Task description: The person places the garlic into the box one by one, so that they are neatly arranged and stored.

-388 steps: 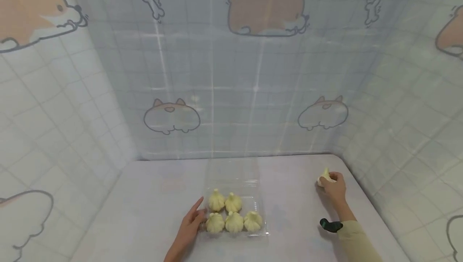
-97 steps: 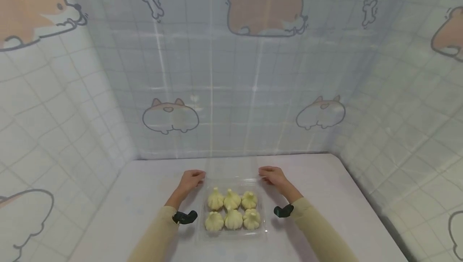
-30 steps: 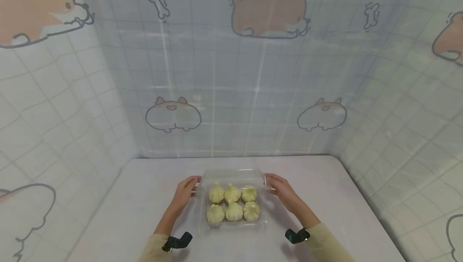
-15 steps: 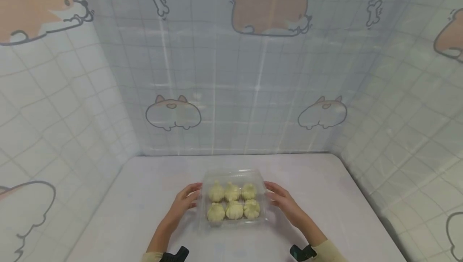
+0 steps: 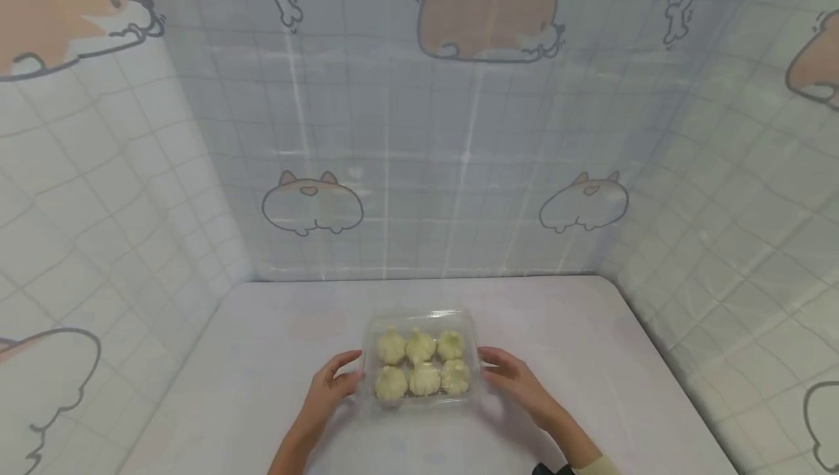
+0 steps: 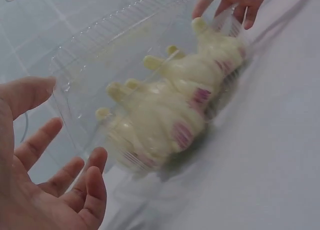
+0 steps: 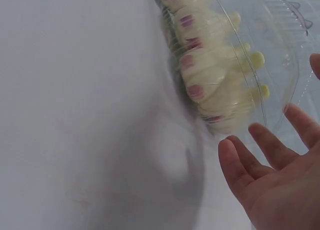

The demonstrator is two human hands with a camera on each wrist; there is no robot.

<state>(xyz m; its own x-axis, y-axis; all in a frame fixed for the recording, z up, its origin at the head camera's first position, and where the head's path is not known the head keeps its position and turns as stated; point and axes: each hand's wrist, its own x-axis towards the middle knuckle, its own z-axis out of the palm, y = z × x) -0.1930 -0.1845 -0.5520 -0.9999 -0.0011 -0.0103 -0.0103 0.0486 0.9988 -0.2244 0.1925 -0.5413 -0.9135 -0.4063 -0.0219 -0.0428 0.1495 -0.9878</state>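
A clear plastic clamshell box point(image 5: 419, 406) sits on the table in front of me, its lid point(image 6: 85, 55) over the tray. Inside lie garlic bulbs point(image 5: 424, 379) in two rows of three, pale with purple patches low on their sides in the wrist views. My left hand point(image 5: 328, 387) is at the box's left side; its thumb tip meets the lid's edge in the left wrist view, the other fingers loosely spread. At the right side is my right hand point(image 5: 518, 384), fingers extended close to the plastic. Whether the lid is latched I cannot tell.
The table point(image 5: 262, 329) has a pale cloth-like surface. Behind it and on both sides hang light curtains point(image 5: 419, 132) printed with a grid and cartoon dogs. A dark wrist device point(image 5: 550, 469) shows at my right sleeve.
Earliest, my right hand held a garlic bulb at the far right; it is now in the box. The lid has swung from lying back to over the bulbs. Both hands have slid nearer me.
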